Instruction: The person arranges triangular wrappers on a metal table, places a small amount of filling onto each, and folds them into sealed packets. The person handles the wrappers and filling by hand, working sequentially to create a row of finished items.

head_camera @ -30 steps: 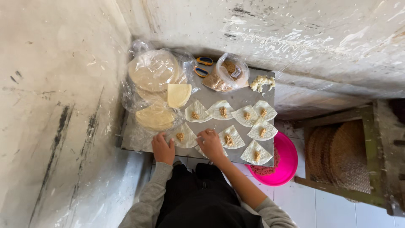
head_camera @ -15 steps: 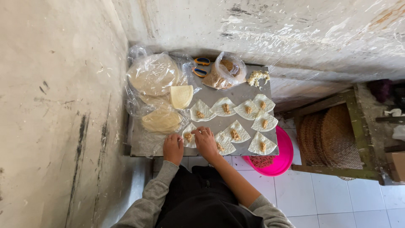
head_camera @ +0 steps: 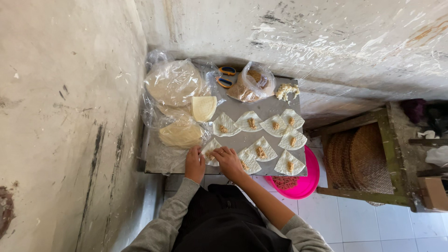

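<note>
Overhead view of a small grey tabletop (head_camera: 275,106) set in a corner between two plastered walls. Both hands work on one wrapper piece (head_camera: 210,150) at the near left of the tabletop: the left hand (head_camera: 194,163) presses down on its left part with fingers curled, and the right hand (head_camera: 227,159) pinches at its right edge over the filling. Neither hand lifts the piece clear of the surface. The step in hand appears to be folding a filled wrapper; the fold likely calls for drawing the free edge over the filling while the other hand keeps the piece from sliding.

Seven more filled wrapper pieces (head_camera: 273,125) lie open in two rows to the right, close together, some touching. An unfilled quarter wrapper (head_camera: 204,108) lies farther off, beside bagged round wrappers (head_camera: 173,83). A bag of filling (head_camera: 253,84), scissors with yellow handles (head_camera: 227,76) and a pale lump (head_camera: 285,90) sit along the far edge.

Open room is scant: the worked piece lies just beside the near edge, with bare surface only to its left. A pink basin (head_camera: 305,183) sits below the near right corner.
</note>
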